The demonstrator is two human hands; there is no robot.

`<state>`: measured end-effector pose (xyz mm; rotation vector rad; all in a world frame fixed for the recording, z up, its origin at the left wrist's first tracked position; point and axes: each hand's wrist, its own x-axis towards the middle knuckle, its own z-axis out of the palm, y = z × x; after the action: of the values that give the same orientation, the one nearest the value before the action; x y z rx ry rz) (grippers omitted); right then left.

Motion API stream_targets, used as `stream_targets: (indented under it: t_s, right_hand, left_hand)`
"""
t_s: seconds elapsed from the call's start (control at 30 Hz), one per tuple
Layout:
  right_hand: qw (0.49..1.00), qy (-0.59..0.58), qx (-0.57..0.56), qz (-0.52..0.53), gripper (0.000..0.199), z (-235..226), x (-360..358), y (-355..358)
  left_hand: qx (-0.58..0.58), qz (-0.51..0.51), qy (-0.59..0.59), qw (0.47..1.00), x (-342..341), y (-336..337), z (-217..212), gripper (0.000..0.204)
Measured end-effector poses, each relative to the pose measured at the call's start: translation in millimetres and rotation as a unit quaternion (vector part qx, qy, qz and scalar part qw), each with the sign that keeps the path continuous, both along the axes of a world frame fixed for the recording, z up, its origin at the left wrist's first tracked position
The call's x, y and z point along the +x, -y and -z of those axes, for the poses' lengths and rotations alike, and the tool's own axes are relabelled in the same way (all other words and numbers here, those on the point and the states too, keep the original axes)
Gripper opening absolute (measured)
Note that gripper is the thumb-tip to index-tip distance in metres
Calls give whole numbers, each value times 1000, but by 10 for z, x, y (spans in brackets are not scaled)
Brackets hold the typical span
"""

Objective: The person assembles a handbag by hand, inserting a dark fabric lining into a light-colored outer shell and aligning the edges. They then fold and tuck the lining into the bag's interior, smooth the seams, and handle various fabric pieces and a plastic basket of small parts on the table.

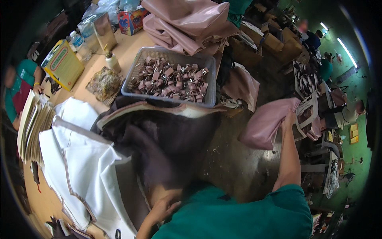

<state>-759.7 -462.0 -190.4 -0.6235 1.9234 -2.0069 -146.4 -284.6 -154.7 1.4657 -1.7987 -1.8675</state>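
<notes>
On the right, my right arm (289,167) reaches out, and my right hand (289,119) grips the edge of a dusty-pink leather bag (264,124), held off the table over the floor. My left hand (164,208) lies low at the table's near edge, fingers stretched out, holding nothing that I can see. Beside it are a dark brown lining piece (159,147) and white bag panels (89,171) with brown edging. Behind the dark piece stands a grey plastic basket (169,98) full of small pink leather tabs with metal fittings (171,79).
Pink leather sheets (191,24) are heaped at the far end. A yellow tin (63,65), a bottle (79,46) and stacked pale sheets (35,125) occupy the left side. A person in green (26,79) is there too. Cartons (284,46) and work tables line the right.
</notes>
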Motion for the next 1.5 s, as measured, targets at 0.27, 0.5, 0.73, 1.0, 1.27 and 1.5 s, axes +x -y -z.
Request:
stream_targets:
  t_s: [0.27,0.5,0.73,1.0,1.27,1.5]
  right_hand:
    - [981,53,-182,52,36,-562,164,1517]
    - [922,353,-133,-89,43,949,-163,1966]
    - [898,311,227,-210,32,2241,733,1351]
    - [866,209,359,-279,32,1713,1617,899]
    - [957,-48,-41,-282,25,442,2724,600]
    - [763,-88,-227,-599,31,-858,4121,-21]
  left_hand:
    - [168,-79,100,978,-57,86,159,37]
    - [136,-73,156,976,-213,173,57,33]
    - [181,-78,158,967,-207,160,49,31]
    - [141,-89,144,975,-284,201,-62,30]
    - [75,-185,35,979,-134,-114,-30,29]
    - [-133,-272,38,952,244,-257,-593,39]
